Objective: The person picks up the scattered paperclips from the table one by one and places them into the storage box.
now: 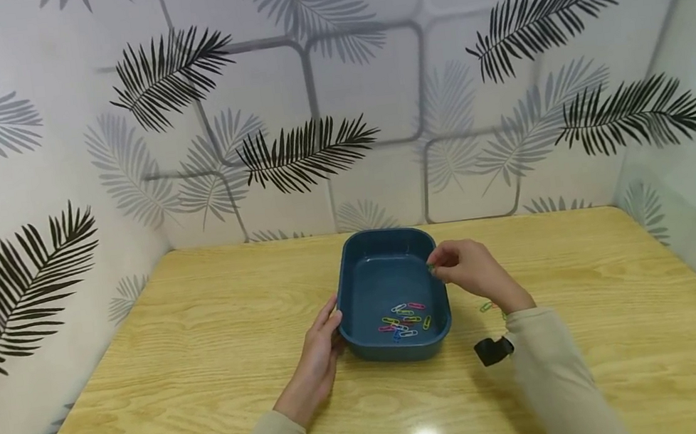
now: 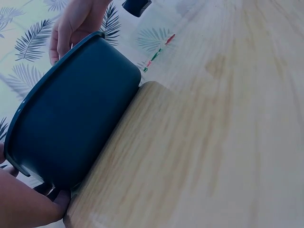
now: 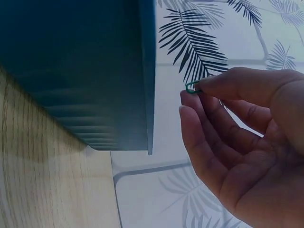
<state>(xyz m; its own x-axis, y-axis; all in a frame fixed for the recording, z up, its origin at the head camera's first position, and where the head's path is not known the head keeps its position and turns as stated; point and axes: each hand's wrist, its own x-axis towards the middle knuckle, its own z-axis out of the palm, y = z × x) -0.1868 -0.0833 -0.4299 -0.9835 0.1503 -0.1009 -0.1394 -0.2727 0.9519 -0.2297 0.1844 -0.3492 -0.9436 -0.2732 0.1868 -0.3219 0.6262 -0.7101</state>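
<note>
A dark blue rectangular plastic bin stands on the table, with several coloured paper clips lying in its near end. My left hand holds the bin by its left side; in the left wrist view, fingers lie at its rim and lower edge. Between thumb and fingertips, my right hand pinches a green paper clip over the bin's right rim. The other fingers of that hand are loosely bent. Part of the left hand is hidden by the bin.
More loose paper clips lie on the wooden table right of the bin, partly hidden under the right forearm. A leaf-patterned wall borders the table at the back. Each sleeve carries a black wrist strap.
</note>
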